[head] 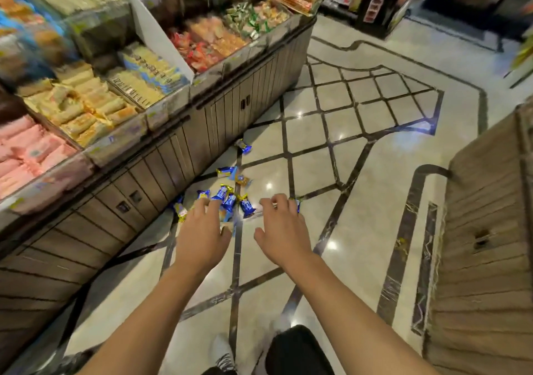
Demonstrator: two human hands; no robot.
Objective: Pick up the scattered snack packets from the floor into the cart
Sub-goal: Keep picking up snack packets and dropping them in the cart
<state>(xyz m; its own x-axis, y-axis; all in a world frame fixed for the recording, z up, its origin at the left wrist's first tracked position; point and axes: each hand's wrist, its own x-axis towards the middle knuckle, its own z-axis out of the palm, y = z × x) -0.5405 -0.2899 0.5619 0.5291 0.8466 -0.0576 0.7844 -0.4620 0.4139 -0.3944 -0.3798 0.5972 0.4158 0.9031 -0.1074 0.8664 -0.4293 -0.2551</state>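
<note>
Lying scattered, snack packets, beyond both hands

- Glossy cream marble floor with dark diagonal inlay lines forming a diamond grid.
- Cluster of small blue foil snack packets with gold ends, scattered close together near the foot of the grey panelled display counter.
- One orange packet at the cluster's far edge.
- One lone blue packet farther off, just beside the counter base.
- White shoe at the near edge.
</note>
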